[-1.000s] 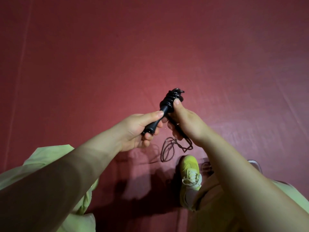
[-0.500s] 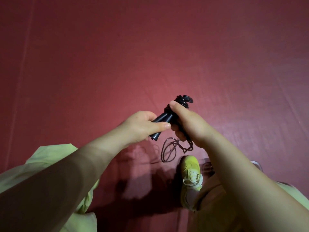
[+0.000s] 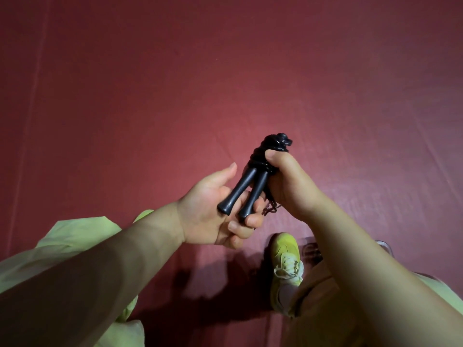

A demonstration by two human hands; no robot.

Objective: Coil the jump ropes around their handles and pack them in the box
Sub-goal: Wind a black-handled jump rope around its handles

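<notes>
The two handles (image 3: pixel 246 190) are now laid side by side across the opened left hand (image 3: pixel 215 209), above the red mat (image 3: pixel 150 96), while the rope coil (image 3: pixel 265 151) is clenched in the right hand (image 3: pixel 288 181), so winding seems nearly finished.

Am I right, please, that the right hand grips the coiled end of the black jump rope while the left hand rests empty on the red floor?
Not quite: the head view shows the left hand raised, open under the two handle ends, not on the floor. The right hand does grip the coiled end.
</notes>
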